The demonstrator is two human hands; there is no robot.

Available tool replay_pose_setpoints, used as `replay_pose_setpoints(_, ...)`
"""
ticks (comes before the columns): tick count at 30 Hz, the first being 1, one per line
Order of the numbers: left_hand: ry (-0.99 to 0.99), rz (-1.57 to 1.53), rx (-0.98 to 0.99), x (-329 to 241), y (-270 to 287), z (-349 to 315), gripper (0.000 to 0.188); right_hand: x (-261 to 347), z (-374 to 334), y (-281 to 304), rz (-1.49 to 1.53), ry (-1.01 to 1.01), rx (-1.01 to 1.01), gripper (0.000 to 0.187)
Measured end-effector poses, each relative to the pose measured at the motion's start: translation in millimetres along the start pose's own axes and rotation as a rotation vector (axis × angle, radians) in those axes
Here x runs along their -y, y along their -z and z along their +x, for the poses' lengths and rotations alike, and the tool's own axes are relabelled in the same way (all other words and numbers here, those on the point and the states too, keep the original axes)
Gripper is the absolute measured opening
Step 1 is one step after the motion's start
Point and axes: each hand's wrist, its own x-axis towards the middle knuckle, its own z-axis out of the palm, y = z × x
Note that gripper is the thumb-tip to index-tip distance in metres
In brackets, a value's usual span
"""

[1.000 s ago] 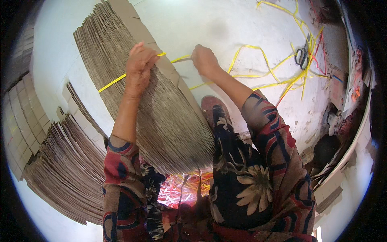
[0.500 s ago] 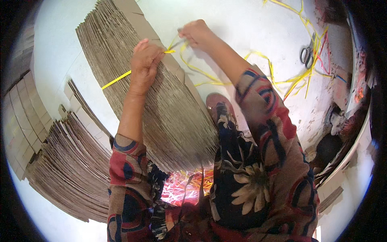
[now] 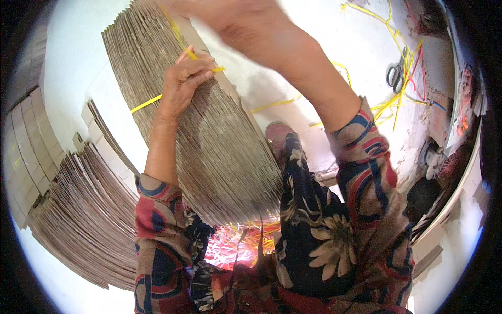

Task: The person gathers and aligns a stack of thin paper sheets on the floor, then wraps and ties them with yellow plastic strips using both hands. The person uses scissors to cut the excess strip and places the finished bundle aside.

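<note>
A long stack of flat brown cardboard pieces (image 3: pixel 219 146) lies in front of me, with a yellow plastic strap (image 3: pixel 146 103) running across it. My left hand (image 3: pixel 182 83) rests on top of the stack, its fingers closed on the strap near the right edge. A short yellow end sticks out past those fingers. From there the strap rises to my right hand (image 3: pixel 225 21), raised close to the camera at the top edge. That hand is blurred and partly cut off; the strap meets its closed fingers.
Another cardboard stack (image 3: pixel 83 214) stands at the left. On the pale floor at the right lie black-handled scissors (image 3: pixel 395 77) among loose yellow straps (image 3: pixel 389 107) and some red ones. Red and yellow strips (image 3: pixel 238 246) are heaped by my legs. My shoe (image 3: pixel 277 133) is beside the main stack.
My right hand has swung up and left, toward the camera, drawing the yellow strap over the stack's far end. The left hand has shifted slightly left, still gripping the strap.
</note>
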Motion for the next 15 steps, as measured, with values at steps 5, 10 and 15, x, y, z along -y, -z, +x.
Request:
replay_pose_setpoints(5,-0.029,-0.102,-0.384,-11,-15,-21,0.013,26,-77,2,0.727,-1.09,-0.092,0.014)
replay_pose_setpoints(10,-0.05,0.005,-0.613,-30,-22,-34,0.013,71,-118,-57,0.787,-0.851,0.415,0.023)
replay_pose_setpoints(15,0.126,-0.185,-0.703,-56,-20,-36,0.014,75,-96,-41,1.103,-1.28,0.379,0.044)
